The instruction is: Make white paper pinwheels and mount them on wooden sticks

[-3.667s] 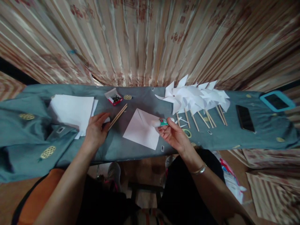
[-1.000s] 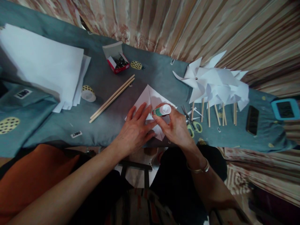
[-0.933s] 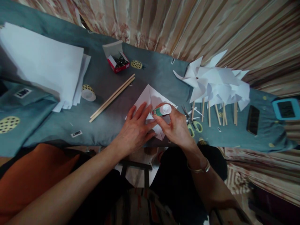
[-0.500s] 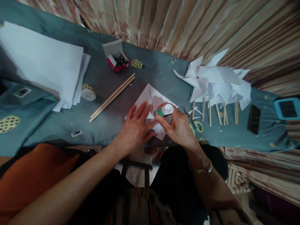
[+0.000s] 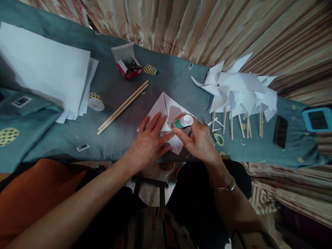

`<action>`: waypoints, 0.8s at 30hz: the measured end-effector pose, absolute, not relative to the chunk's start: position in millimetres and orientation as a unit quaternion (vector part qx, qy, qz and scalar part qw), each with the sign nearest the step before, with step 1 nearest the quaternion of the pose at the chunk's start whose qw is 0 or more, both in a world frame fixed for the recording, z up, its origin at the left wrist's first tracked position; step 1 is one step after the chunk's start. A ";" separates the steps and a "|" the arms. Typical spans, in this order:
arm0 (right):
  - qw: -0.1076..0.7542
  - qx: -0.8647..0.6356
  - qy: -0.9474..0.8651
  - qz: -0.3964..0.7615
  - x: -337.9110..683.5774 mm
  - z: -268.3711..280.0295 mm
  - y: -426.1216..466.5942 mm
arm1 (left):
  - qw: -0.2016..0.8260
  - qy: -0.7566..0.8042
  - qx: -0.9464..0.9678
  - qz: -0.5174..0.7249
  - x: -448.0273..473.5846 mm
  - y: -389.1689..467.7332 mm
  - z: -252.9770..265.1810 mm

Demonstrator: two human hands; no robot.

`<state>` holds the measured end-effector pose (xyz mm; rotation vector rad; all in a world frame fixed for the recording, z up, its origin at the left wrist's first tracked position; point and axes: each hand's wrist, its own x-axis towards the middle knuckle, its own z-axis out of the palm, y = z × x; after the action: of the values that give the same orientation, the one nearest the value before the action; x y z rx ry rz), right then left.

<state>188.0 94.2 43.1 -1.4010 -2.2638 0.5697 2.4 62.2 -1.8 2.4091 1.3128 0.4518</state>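
The paper [image 5: 172,105] lies on the cloth [image 5: 176,71] in front of the person, one corner pointing away, its creases running toward the middle. The left hand [image 5: 148,143] rests palm down on its left part, fingers spread apart and gripping nothing. The right hand [image 5: 198,140] is clamped on the glue stick [image 5: 182,121], thumb against fingers, holding it tilted over the middle of the paper. The fingers hide its lower end, so I cannot tell whether it touches.

The step in hand looks like putting glue on the centre of the folded paper. The next move seems to call for the left hand to pin the sheet flat while the stick works with light pressure, as a hard rub could drag or wrinkle it.

Just right of the paper lie the scissors [image 5: 219,139], partly behind the right hand, and some offcuts [image 5: 220,122]. To the left are two sticks [image 5: 123,108]; beyond them stands an open box [image 5: 129,69] of small dark pieces. Farther right, finished pinwheels [image 5: 229,88] overlap in a row.
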 end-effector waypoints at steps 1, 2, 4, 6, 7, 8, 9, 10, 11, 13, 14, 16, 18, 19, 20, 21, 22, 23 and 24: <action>0.210 -0.502 -0.815 0.201 188.5 42.5 94.4 | 0.178 0.465 0.852 0.161 2.4 62.2 -2.3; 0.213 -0.500 -0.815 0.198 188.9 41.8 94.6 | 0.177 0.465 0.852 0.161 2.5 62.2 -2.6; 0.219 -0.498 -0.816 0.193 189.8 40.1 95.1 | 0.175 0.465 0.853 0.159 2.7 62.2 -2.7; 0.222 -0.500 -0.815 0.193 190.5 38.7 95.5 | 0.172 0.464 0.855 0.156 2.8 62.3 -2.1; 0.223 -0.502 -0.813 0.195 190.7 38.2 95.7 | 0.170 0.463 0.856 0.155 2.8 62.4 -1.7; 0.223 -0.504 -0.811 0.197 190.9 37.8 95.9 | 0.168 0.462 0.857 0.156 2.8 62.5 -1.4; 0.224 -0.506 -0.809 0.199 190.9 37.5 96.1 | 0.164 0.460 0.858 0.159 2.8 62.6 -1.1; 0.224 -0.508 -0.807 0.200 190.8 37.4 96.3 | 0.162 0.459 0.859 0.159 2.8 62.6 -0.8; 0.225 -0.509 -0.806 0.200 190.6 37.3 96.5 | 0.160 0.457 0.860 0.159 2.8 62.7 -0.6; 0.225 -0.511 -0.805 0.201 190.2 37.4 97.1 | 0.161 0.454 0.862 0.159 2.7 62.8 -0.3; 0.225 -0.511 -0.805 0.201 189.9 37.4 97.5 | 0.162 0.455 0.861 0.160 2.7 62.8 -0.3; 0.225 -0.513 -0.803 0.202 189.2 37.5 98.4 | 0.168 0.458 0.858 0.161 2.7 62.7 -0.4; 0.225 -0.516 -0.800 0.205 188.4 37.5 99.4 | 0.173 0.459 0.856 0.164 2.7 62.6 -0.4; 0.223 -0.518 -0.799 0.208 188.0 37.5 99.9 | 0.175 0.459 0.855 0.165 2.8 62.6 -0.3; 0.222 -0.521 -0.797 0.212 187.6 37.5 100.4 | 0.176 0.459 0.855 0.164 2.8 62.6 -0.1; 0.220 -0.523 -0.795 0.215 187.2 37.4 100.9 | 0.177 0.460 0.855 0.164 2.9 62.6 0.3; 0.218 -0.525 -0.793 0.218 186.8 37.2 101.3 | 0.177 0.461 0.854 0.163 2.9 62.5 0.7; 0.216 -0.527 -0.792 0.220 186.4 37.1 101.6 | 0.178 0.462 0.854 0.163 3.0 62.5 1.2; 0.215 -0.528 -0.791 0.222 186.0 36.9 102.0 | 0.179 0.463 0.853 0.164 3.0 62.4 1.5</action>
<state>186.0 102.0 36.9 -1.4651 -2.1919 0.6154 3.0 62.4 1.5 2.4119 1.3080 0.4627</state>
